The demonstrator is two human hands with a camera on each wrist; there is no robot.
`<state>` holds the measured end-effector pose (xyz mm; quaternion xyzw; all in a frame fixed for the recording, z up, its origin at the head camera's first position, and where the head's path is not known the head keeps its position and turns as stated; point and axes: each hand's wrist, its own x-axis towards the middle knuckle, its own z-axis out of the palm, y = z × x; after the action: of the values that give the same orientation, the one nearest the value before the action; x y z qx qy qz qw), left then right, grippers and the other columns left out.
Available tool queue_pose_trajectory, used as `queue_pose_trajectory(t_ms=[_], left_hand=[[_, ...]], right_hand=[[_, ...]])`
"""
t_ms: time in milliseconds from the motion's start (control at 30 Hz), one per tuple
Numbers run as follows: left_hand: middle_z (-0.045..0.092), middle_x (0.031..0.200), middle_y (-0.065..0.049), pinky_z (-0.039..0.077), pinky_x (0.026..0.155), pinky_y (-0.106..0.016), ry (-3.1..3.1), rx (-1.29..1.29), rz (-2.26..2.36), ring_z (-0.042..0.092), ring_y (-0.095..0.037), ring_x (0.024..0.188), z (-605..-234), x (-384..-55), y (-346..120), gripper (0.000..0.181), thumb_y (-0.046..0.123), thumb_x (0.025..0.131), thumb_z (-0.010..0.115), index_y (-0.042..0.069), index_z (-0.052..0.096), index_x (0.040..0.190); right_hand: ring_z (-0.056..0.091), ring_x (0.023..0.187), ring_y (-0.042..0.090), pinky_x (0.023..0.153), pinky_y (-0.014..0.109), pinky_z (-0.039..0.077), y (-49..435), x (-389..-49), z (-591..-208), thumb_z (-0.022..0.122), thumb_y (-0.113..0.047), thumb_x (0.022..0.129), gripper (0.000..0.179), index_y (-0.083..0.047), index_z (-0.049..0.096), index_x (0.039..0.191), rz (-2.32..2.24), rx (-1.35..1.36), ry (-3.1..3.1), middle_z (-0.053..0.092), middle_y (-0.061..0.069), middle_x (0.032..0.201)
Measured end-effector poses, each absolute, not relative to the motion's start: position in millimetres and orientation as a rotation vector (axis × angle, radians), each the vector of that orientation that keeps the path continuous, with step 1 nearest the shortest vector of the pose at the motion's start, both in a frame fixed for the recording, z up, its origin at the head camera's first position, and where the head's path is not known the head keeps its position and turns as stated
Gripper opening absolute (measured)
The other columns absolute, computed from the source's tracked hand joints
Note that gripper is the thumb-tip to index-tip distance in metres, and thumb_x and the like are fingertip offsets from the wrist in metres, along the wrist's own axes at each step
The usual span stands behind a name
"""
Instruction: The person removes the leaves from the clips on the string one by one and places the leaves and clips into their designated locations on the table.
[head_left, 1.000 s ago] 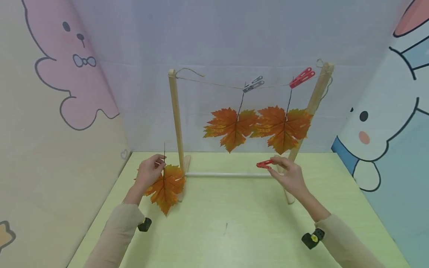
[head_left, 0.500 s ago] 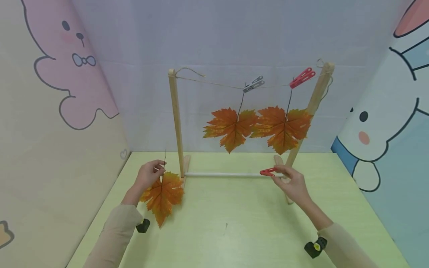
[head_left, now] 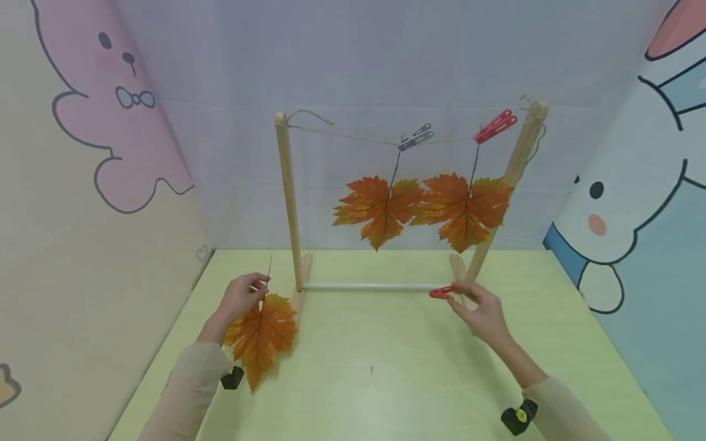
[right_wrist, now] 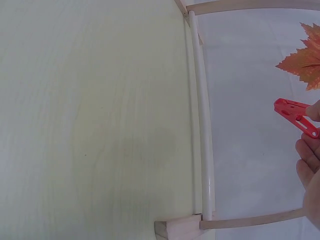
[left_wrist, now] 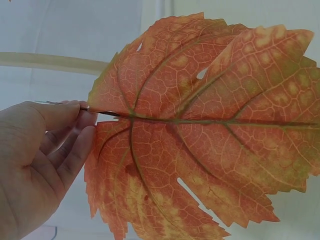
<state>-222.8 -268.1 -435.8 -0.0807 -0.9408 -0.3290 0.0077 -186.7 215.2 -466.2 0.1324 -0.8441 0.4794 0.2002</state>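
My left hand (head_left: 242,300) pinches the thin dark stem of an orange maple leaf (head_left: 262,337) between thumb and fingers. That leaf hangs in front of the frame's left foot, and in the left wrist view the leaf (left_wrist: 200,120) fills most of the picture. On the other side, my right hand (head_left: 484,311) holds a red clothespin (head_left: 441,293) by its handle end, near the right end of the white bar. The right wrist view shows the clothespin (right_wrist: 295,115) pointing away from the fingertips.
A string (head_left: 342,133) runs between two wooden posts (head_left: 288,196). Two maple leaves hang from it: one (head_left: 378,211) under a grey clothespin (head_left: 416,137), another (head_left: 466,211) under a red clothespin (head_left: 495,127). A white bar (head_left: 364,286) joins the posts low down, over the pale table (head_left: 353,380).
My left hand has lowered a little with its leaf, which now tilts more toward me. The right hand has also come down slightly with the red clothespin.
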Motion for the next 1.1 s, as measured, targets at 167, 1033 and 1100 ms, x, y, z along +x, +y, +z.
queue_pose_trajectory(t_ms=[167, 1033, 1100], left_hand=[[0.064, 0.086, -0.017, 0.050, 0.057, -0.032, -2.956, -0.254, -1.028, 0.063, -0.027, 0.073, -442, -220, -271, 0.025, 0.001, 0.086, 0.057, -0.006, 0.058, 0.110], [0.063, 0.089, -0.020, 0.052, 0.060, -0.024, -2.773, -0.054, -1.668, 0.061, -0.012, 0.069, -474, -217, -290, 0.034, 0.002, 0.088, 0.057, -0.011, 0.052, 0.118], [0.063, 0.088, -0.017, 0.052, 0.060, -0.024, -2.752, -0.024, -1.724, 0.061, -0.010, 0.068, -475, -216, -291, 0.034, 0.003, 0.088, 0.057, -0.010, 0.053, 0.119]], right_hand=[[0.053, 0.084, -0.006, 0.077, 0.004, 0.039, 216, -184, -471, 0.073, -0.002, 0.073, 0.030, 0.001, 0.064, 0.102, 1.315, 0.338, -2.389, 0.067, 0.010, 0.092], [0.062, 0.078, 0.025, 0.076, 0.003, 0.040, 204, -158, -461, 0.071, 0.015, 0.065, 0.029, 0.013, 0.063, 0.094, 1.300, 0.364, -2.294, 0.064, 0.025, 0.093], [0.061, 0.078, 0.028, 0.076, 0.003, 0.040, 204, -157, -460, 0.071, 0.015, 0.066, 0.029, 0.013, 0.063, 0.094, 1.304, 0.353, -2.304, 0.064, 0.025, 0.092]])
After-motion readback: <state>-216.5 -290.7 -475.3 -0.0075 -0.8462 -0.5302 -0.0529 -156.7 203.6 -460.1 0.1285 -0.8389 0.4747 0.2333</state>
